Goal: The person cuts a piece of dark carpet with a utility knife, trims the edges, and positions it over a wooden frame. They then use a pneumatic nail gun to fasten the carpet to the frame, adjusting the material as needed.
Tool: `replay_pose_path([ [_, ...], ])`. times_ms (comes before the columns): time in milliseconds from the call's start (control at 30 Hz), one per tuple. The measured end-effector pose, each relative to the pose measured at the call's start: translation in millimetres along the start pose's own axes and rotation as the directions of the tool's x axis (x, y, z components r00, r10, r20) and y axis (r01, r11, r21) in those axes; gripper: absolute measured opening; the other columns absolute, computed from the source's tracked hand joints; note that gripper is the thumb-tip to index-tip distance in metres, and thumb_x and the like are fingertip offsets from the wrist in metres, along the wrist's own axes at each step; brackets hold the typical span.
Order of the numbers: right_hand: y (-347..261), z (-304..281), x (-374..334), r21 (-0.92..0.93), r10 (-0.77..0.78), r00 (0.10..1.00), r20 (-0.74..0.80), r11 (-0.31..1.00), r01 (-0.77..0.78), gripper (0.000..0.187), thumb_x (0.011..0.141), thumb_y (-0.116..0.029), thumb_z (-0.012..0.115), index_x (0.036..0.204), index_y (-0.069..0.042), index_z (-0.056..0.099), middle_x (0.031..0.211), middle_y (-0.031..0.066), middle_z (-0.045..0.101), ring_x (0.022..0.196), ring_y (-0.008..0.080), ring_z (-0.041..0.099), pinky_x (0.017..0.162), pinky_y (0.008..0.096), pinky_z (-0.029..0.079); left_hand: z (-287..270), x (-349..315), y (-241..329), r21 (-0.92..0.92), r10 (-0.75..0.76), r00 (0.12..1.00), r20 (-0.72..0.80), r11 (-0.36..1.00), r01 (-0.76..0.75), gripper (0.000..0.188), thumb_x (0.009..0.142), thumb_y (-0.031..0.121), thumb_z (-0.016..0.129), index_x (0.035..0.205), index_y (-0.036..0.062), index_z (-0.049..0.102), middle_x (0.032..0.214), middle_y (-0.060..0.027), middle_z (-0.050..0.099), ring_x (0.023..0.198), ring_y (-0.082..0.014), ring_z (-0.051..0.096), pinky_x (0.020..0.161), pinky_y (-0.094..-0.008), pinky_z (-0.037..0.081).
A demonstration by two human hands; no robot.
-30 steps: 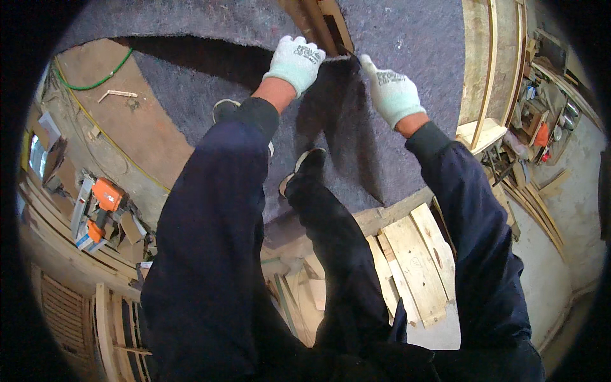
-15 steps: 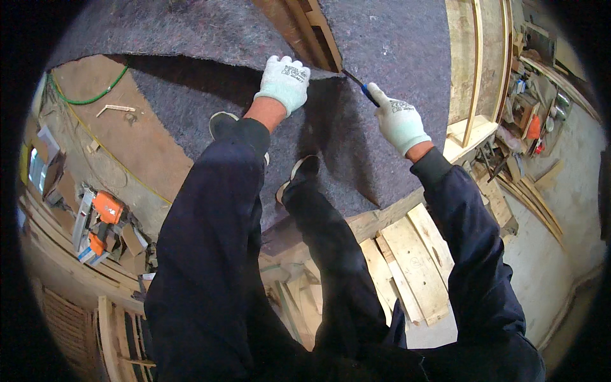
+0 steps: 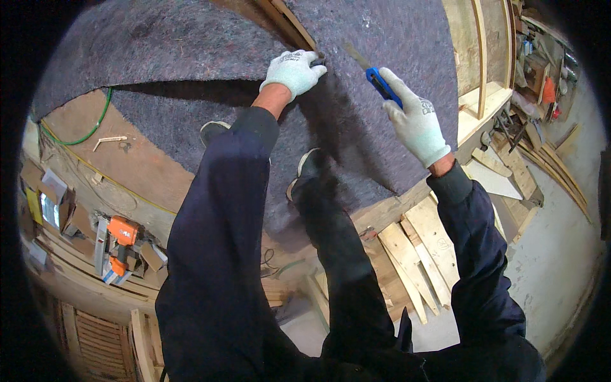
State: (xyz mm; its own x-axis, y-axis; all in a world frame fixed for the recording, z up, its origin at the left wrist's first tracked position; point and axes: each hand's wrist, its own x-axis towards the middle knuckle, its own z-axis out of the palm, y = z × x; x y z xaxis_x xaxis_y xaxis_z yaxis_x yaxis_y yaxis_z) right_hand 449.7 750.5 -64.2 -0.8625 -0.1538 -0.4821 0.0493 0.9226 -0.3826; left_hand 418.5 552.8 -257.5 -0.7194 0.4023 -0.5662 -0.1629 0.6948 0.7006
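Note:
A large sheet of grey-purple felt [image 3: 375, 32] lies spread in front of me, with a cut running through it. My left hand [image 3: 291, 75], in a white glove, is closed on the felt's cut edge at the end of the gap, its fingertips partly hidden. Brown wooden framing [image 3: 289, 24] shows through this gap. My right hand [image 3: 414, 121], also gloved, grips a blue utility knife [image 3: 384, 86]. The knife's blade is out and points up and left, seemingly apart from the cut, over the felt to the right of my left hand.
My feet stand on the lower felt, the left shoe [image 3: 213, 131] partly hidden by my arm. An orange nail gun [image 3: 121, 232] rests among boxes at the left, below a green hose [image 3: 102, 121]. Wooden boards [image 3: 433, 245] lie at the lower right, beyond them a timber frame [image 3: 478, 63].
My right hand has drawn the knife away from the cut edge, to the right. My left hand has shifted slightly right along the felt's edge. The whole view has shifted a little.

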Motion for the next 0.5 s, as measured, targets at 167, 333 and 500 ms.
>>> replay_pose_path([
  [167, 9.5, 12.9, 2.1, -0.078, -0.021, 0.996, 0.084, 0.997, 0.027, 0.054, 0.093, -0.011, 0.058, 0.146, -0.019, 0.049, 0.119, 0.0203, 0.067, 0.105, 0.0391, 0.066, 0.089, 0.0460, 0.054, -0.1, -2.0, 0.5, 0.084, -0.006, 1.000, 0.023, 0.996, 0.004, 0.057, 0.093, 0.055, 0.054, 0.132, 0.0156, 0.065, 0.135, -0.0123, 0.064, 0.126, -0.0334, 0.058, 0.106, -0.0442, 0.043],
  [333, 16.8, 20.0, 15.7, -0.156, -0.153, 0.981, 0.123, 0.973, 0.172, 0.055, 0.094, -0.011, 0.056, 0.148, -0.020, 0.048, 0.113, 0.0211, 0.069, 0.101, 0.0391, 0.067, 0.087, 0.0464, 0.054, -1.7, -3.4, 1.3, 0.139, 0.003, 1.000, 0.022, 0.990, -0.006, 0.051, 0.096, 0.052, 0.051, 0.133, 0.0199, 0.065, 0.135, -0.0093, 0.065, 0.125, -0.0319, 0.060, 0.106, -0.0478, 0.041],
  [500, 20.5, 16.6, 20.2, -0.221, -0.165, 0.973, 0.163, 0.955, 0.200, 0.056, 0.094, -0.011, 0.055, 0.149, -0.023, 0.047, 0.109, 0.0210, 0.070, 0.097, 0.0383, 0.068, 0.084, 0.0466, 0.055, 1.0, -5.9, 1.5, 0.141, 0.009, 1.000, -0.017, 0.990, -0.007, 0.044, 0.096, 0.048, 0.053, 0.125, 0.0192, 0.070, 0.129, -0.0081, 0.068, 0.120, -0.0308, 0.062, 0.101, -0.0480, 0.044],
])
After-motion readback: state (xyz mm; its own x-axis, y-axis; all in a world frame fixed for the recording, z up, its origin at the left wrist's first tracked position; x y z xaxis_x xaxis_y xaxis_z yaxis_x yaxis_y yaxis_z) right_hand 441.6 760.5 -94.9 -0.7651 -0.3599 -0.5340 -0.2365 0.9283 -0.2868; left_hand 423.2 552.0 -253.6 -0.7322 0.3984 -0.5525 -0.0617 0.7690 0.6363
